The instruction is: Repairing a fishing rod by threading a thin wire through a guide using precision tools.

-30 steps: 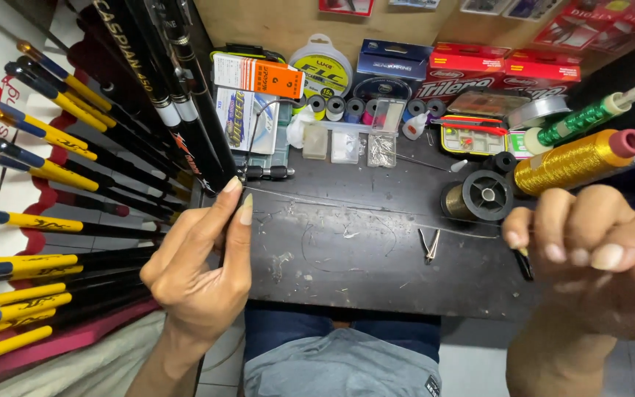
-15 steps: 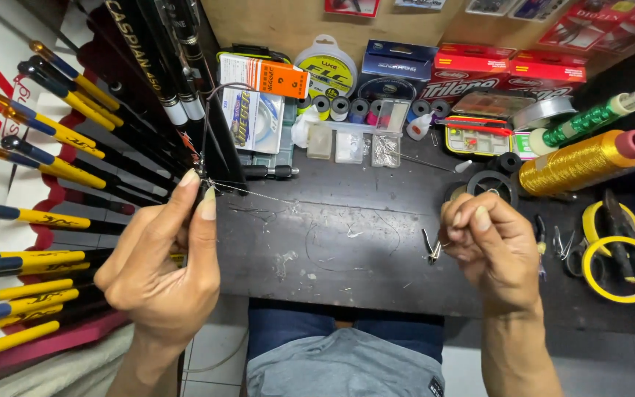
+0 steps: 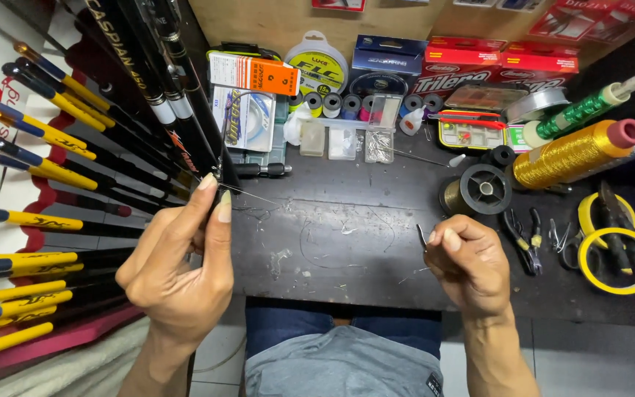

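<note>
thin line (image 3: 248,192) pinched at my left hand (image 3: 181,272) fingertips, my right hand (image 3: 468,265) clenched on its far end; i'd keep it taut over the black bench (image 3: 347,242).

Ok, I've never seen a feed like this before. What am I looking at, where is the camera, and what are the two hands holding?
There is one view, from a camera worn on the person's head, looking down at their own two bare hands over a dark, scuffed workbench. The left hand pinches the thin tip of a black fishing rod between thumb and fingers, where a fine line leads off. The right hand is closed around a small thin metal tool; what kind I cannot tell. On the bench lie a black line spool, a large gold thread cone, a green thread spool, small pliers, yellow tape rolls and red boxes at the back. More black and yellow rods are racked at left.
</note>
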